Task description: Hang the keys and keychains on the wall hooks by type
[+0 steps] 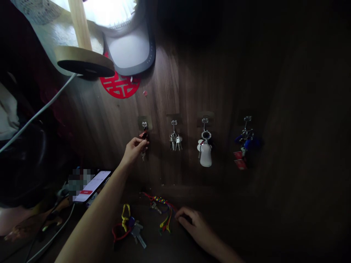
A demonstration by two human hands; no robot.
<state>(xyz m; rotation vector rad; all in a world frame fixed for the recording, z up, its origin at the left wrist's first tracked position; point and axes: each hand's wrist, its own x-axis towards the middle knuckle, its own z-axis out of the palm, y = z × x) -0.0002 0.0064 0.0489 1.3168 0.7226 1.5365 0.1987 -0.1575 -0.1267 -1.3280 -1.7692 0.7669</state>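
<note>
On the wall, my left hand [135,148] pinches a small bunch of keys [143,157] with a red and black piece, at the leftmost hook [144,124]. The fingers partly cover the bunch. Lower down, my right hand [199,228] rests low with thumb and index finger brought together at the strands of a colourful braided cord keychain [161,200]. One key [155,208] lies beside that braid. To its left are more keys [139,233] with a yellow cord loop [125,217] and a red cord [120,238].
Three more hooks to the right carry a key bunch [175,141], keys with a white fob [206,155], and keys with blue and red tags [240,159]. A lit phone [94,186] lies at left. A wooden-based lamp [82,60] and white cable [41,111] stand above it.
</note>
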